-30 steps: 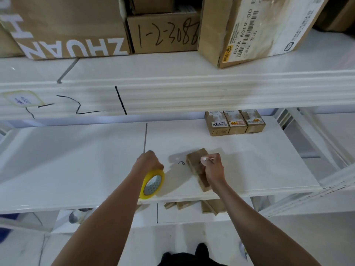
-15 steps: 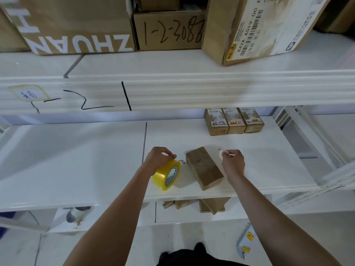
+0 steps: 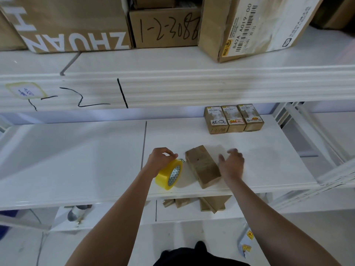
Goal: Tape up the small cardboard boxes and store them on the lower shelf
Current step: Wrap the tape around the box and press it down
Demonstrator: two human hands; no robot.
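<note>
One small cardboard box point(image 3: 203, 166) is laid flat on the white shelf point(image 3: 76, 160), its long axis angled from far-left to near-right. The yellow tape roll point(image 3: 169, 174) is gripped by the left hand point(image 3: 161, 160); the right hand point(image 3: 231, 165) is held beside it, blurred, fingers loosely spread.

A yellow tape roll point(image 3: 169, 174) is gripped by the left hand point(image 3: 160, 161) on the white shelf point(image 3: 76, 160). Just beside it a small cardboard box point(image 3: 203, 167) is laid flat. The right hand point(image 3: 232, 164) is held open beside the box, blurred. Three labelled boxes point(image 3: 233, 118) are lined up further back.
</note>
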